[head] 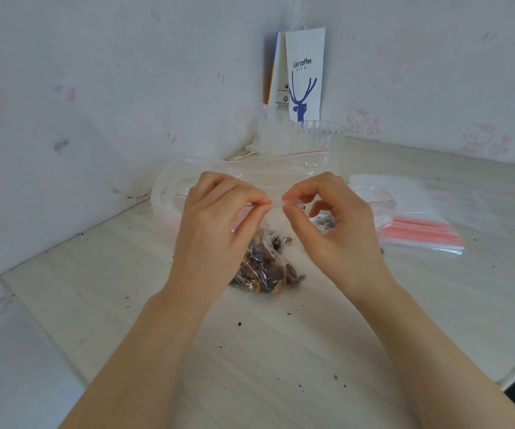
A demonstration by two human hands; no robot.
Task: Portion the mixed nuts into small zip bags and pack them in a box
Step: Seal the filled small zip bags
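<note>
Pinching its top, left hand [215,221] and right hand [336,224] hold a crinkly clear zip bag [270,239] of nuts [262,275].

You see a pale wood worktop [265,351] with small dark crumbs [239,323] on it. White walls [95,72] with little pink cats [363,120] meet in a corner at the top middle, where a white paper bag [305,75] hangs.

Glossy clear plastic zip bag [265,258]; matt pale wood-grain table [250,351]
</note>
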